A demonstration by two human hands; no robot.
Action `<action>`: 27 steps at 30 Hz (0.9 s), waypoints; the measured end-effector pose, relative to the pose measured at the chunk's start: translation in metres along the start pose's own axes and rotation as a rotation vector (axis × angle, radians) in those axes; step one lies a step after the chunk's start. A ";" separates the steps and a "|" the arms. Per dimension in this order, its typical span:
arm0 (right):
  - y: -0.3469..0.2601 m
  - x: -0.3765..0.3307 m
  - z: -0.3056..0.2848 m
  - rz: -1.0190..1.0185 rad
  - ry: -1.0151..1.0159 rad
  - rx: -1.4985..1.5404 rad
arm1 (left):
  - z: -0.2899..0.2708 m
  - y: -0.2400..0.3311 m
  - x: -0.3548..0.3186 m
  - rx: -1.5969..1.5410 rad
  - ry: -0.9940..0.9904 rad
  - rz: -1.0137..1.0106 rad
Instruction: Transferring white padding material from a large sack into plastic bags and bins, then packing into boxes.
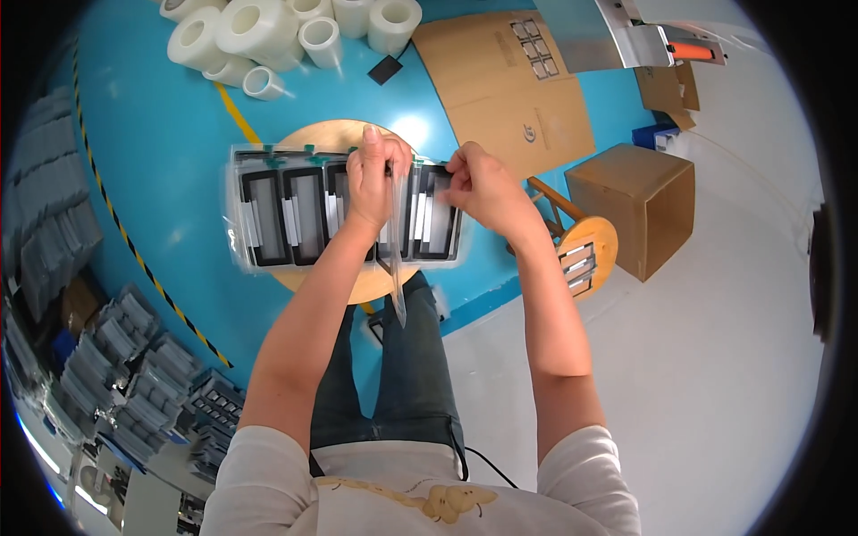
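Observation:
A clear plastic sheet of black rectangular frames (305, 214) lies across a round wooden stool top (344, 132). Each frame has a grey pane with white strips, and green tabs show along the far edge. My left hand (371, 174) is closed, thumb up, on a thin clear plastic piece (397, 268) seen nearly edge-on, which hangs down toward my legs. Beside the rightmost black frame (431, 214), at its far corner, my right hand (483, 186) is closed in a pinch. What its fingertips hold, if anything, is too small to make out.
White film rolls (259, 31) stand on the blue floor at the far left. Flattened cardboard (500, 89) lies far right, with an open cardboard box (626, 201) nearer. A smaller wooden stool (608, 246) lies tipped beside it. Stacked plastic trays (134, 375) fill the left side.

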State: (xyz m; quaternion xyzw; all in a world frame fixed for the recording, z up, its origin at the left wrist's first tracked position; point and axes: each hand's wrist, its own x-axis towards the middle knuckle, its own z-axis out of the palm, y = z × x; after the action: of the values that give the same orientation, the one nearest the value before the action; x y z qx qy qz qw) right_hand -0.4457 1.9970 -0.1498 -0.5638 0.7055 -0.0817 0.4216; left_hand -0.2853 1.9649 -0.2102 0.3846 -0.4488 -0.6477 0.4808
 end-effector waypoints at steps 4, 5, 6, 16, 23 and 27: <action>0.000 -0.015 0.009 0.103 0.014 0.335 | -0.003 0.001 -0.001 0.058 0.029 0.010; 0.004 -0.017 0.013 0.106 0.017 0.335 | -0.002 0.001 -0.001 0.053 0.020 0.001; 0.008 -0.018 0.017 -0.050 0.154 0.138 | -0.001 0.000 -0.001 0.052 0.016 -0.001; 0.003 0.000 0.016 -0.241 0.230 -0.329 | 0.001 -0.004 0.001 0.041 0.007 0.055; -0.013 0.000 -0.003 0.052 -0.061 -0.092 | 0.001 0.001 0.001 0.063 0.027 0.016; -0.015 -0.022 -0.003 0.046 0.114 0.022 | 0.001 0.005 0.002 0.023 -0.023 0.011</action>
State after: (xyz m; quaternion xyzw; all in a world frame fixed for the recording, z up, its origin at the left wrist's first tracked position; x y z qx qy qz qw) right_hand -0.4368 2.0100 -0.1279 -0.5372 0.7403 -0.1115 0.3886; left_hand -0.2851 1.9630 -0.2058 0.3803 -0.4638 -0.6443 0.4745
